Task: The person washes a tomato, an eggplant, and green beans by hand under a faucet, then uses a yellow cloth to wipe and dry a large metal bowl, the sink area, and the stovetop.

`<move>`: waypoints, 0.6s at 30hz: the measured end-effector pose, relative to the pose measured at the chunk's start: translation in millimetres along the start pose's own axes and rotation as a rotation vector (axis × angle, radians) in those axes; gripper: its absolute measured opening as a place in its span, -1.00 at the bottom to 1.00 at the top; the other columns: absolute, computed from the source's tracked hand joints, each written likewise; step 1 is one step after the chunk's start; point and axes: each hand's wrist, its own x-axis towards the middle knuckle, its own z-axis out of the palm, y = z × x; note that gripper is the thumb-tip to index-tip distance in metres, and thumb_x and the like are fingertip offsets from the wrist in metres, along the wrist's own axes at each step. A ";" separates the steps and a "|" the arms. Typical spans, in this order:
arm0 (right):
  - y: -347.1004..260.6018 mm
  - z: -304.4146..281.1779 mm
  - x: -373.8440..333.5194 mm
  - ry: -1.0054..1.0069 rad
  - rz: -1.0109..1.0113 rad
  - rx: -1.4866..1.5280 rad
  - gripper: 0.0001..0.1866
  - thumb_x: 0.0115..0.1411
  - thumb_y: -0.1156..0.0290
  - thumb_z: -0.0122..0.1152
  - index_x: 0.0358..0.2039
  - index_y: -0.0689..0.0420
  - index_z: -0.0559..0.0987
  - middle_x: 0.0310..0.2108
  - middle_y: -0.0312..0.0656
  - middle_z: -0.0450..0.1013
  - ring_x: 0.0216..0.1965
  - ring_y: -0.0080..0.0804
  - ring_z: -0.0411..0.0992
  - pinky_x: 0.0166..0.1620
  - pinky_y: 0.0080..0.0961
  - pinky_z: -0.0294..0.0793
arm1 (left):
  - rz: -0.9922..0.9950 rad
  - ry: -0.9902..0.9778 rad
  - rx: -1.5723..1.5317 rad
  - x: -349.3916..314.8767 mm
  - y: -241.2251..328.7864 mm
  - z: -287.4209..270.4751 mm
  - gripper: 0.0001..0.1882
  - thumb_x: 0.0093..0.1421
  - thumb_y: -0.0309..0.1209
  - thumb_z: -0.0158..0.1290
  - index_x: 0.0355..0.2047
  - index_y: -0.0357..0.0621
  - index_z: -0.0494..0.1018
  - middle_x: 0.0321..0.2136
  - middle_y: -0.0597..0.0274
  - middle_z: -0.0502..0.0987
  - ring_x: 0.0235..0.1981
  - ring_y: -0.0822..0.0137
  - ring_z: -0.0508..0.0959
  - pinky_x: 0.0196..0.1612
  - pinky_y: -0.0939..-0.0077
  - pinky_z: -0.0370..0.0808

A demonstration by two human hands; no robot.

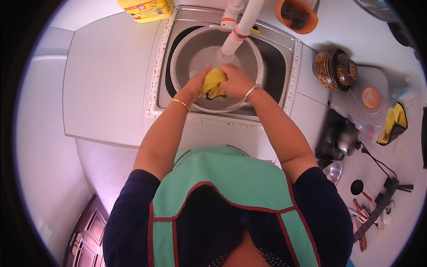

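Note:
A crumpled yellow cloth [214,82] with a dark edge is bunched between my two hands, over a round metal basin [179,79]. My left hand [196,84] presses on the cloth's left side, fingers closed against it. From the other side my right hand [238,81] grips it, its fingers curled and slightly blurred. The basin stands in a steel sink [275,66]. Right above my hands ends a white faucet pipe [242,31] with a pink ring, and water seems to fall from it into the basin.
A pale counter [106,80] stretches left of the sink, with a yellow package [146,10] at the back. An orange holder [307,26] with dark scrubbers sits behind right. Stacked patterned bowls [327,69], another yellow cloth [393,122] and a knife rack [378,209] are on the right.

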 end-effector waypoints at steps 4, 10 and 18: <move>-17.8 -23.4 -15.9 0.148 0.196 0.721 -0.67 -0.04 0.54 0.16 -0.19 0.27 0.48 -0.28 -0.11 0.46 -0.29 -0.35 0.47 -0.21 -0.49 0.46 | -0.032 -0.272 -0.216 -11.9 8.3 5.2 -0.30 0.16 0.26 -0.28 -0.03 -0.07 0.38 -0.18 0.15 0.51 -0.17 0.24 0.51 -0.08 0.31 0.42; -28.5 15.9 -37.3 0.507 0.226 0.960 -0.68 -0.03 0.59 0.13 -0.19 0.29 0.44 -0.30 -0.14 0.43 -0.32 -0.36 0.45 -0.25 -0.50 0.47 | -0.228 -0.513 -0.388 -42.4 -1.2 5.7 -0.11 0.03 0.43 -0.36 0.11 0.02 0.26 0.00 0.07 0.38 -0.06 -0.03 0.44 -0.03 0.05 0.40; -50.8 23.0 -105.9 0.373 -0.532 -0.108 -0.46 -0.12 0.61 0.15 -0.03 0.13 0.38 0.04 -0.04 0.26 0.11 -0.06 0.22 0.08 -0.27 0.28 | -0.090 -0.460 -0.396 -68.5 -8.8 12.8 -0.50 0.20 -0.01 -0.08 0.03 -0.04 0.31 -0.12 0.12 0.45 -0.12 0.21 0.48 -0.10 0.24 0.46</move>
